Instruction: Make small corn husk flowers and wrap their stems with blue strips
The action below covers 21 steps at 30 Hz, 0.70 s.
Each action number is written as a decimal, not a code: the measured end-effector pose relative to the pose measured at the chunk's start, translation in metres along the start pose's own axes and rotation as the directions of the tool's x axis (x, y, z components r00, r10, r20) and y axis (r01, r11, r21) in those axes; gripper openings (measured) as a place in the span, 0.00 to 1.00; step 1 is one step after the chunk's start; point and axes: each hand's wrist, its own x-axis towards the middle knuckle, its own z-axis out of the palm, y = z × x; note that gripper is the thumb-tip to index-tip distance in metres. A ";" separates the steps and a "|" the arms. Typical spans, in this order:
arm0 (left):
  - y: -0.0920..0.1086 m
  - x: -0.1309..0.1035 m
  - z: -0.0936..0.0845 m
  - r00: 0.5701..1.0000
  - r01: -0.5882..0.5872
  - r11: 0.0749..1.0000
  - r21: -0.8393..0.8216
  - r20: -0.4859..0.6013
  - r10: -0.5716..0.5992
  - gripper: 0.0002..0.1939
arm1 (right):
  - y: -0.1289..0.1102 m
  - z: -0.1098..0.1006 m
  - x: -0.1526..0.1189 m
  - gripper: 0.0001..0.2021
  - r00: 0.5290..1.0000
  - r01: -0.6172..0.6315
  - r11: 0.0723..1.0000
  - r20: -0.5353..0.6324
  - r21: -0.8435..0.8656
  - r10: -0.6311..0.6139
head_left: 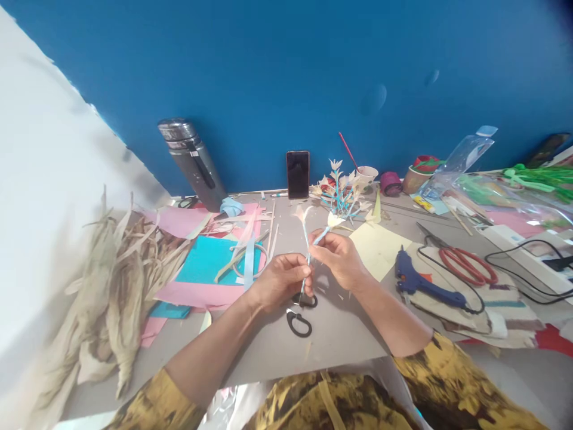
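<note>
My left hand [283, 279] pinches the lower part of a thin light-blue wrapped stem [305, 276] over the middle of the table. A pale flower [302, 215] tops this upright stem. Close beside it, my right hand [339, 257] holds a second blue-wrapped stem with a cream flower [333, 221], which leans to the right and meets the first stem at my fingertips. Black-handled scissors [299, 323] lie just below my left hand, their blades hidden. Behind my right hand stands a bunch of similar cream flowers on blue stems [342, 194].
Dried husks [120, 292] and turquoise and pink sheets [201, 260] lie left, below a grey flask [192, 161]. A phone [298, 174] leans on the blue wall. Right are yellow paper [378, 248], a glue gun [421, 280], red-handled scissors [468, 266] and a power strip [528, 257].
</note>
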 end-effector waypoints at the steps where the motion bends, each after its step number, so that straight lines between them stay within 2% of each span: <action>1: -0.001 0.001 0.001 0.988 -0.063 0.978 0.200 -0.125 0.089 0.14 | 0.002 0.001 0.000 0.10 0.998 0.023 0.995 -0.053 -0.099 -0.028; 3: -0.004 0.002 0.005 0.900 -0.114 0.828 0.549 -0.296 0.320 0.10 | 0.005 0.004 0.000 0.08 0.985 0.059 0.959 -0.141 -0.279 -0.102; 4: -0.004 0.003 0.007 0.856 -0.112 0.763 0.637 -0.327 0.399 0.08 | 0.006 0.004 0.000 0.08 0.977 0.065 0.942 -0.169 -0.331 -0.127; 5: -0.004 0.003 0.008 0.843 -0.108 0.744 0.659 -0.336 0.420 0.06 | 0.007 0.004 0.000 0.08 0.973 0.067 0.935 -0.184 -0.349 -0.138; 6: -0.003 0.002 0.008 0.863 -0.101 0.778 0.620 -0.335 0.379 0.05 | 0.007 0.004 0.001 0.08 0.973 0.067 0.938 -0.187 -0.341 -0.138; 8: 0.001 0.002 0.005 0.942 -0.057 0.916 0.398 -0.283 0.181 0.09 | 0.006 0.001 0.002 0.08 0.980 0.069 0.956 -0.159 -0.284 -0.118; 9: 0.004 0.002 0.002 0.972 -0.016 0.969 0.247 -0.222 0.073 0.12 | 0.005 0.000 0.002 0.09 0.985 0.070 0.967 -0.134 -0.244 -0.105; 11: 0.008 0.002 -0.004 0.995 0.074 0.997 -0.038 -0.062 -0.076 0.16 | 0.002 -0.003 0.002 0.10 0.993 0.071 0.984 -0.086 -0.161 -0.086; 13: 0.009 0.002 -0.010 0.986 0.160 0.961 -0.225 0.074 -0.147 0.17 | 0.001 -0.004 0.002 0.10 0.996 0.073 0.994 -0.050 -0.076 -0.077; 15: 0.008 0.002 -0.013 0.970 0.224 0.918 -0.327 0.170 -0.175 0.16 | -0.001 -0.004 0.002 0.10 0.997 0.068 0.998 -0.027 0.003 -0.068; 19: 0.004 -0.001 -0.010 0.937 0.272 0.877 -0.395 0.316 -0.148 0.12 | -0.003 -0.002 0.001 0.12 0.999 0.031 0.995 0.003 0.091 -0.032; 21: 0.003 -0.003 -0.007 0.925 0.289 0.875 -0.388 0.348 -0.152 0.12 | -0.004 -0.001 0.001 0.13 1.000 0.026 0.994 0.014 0.105 -0.028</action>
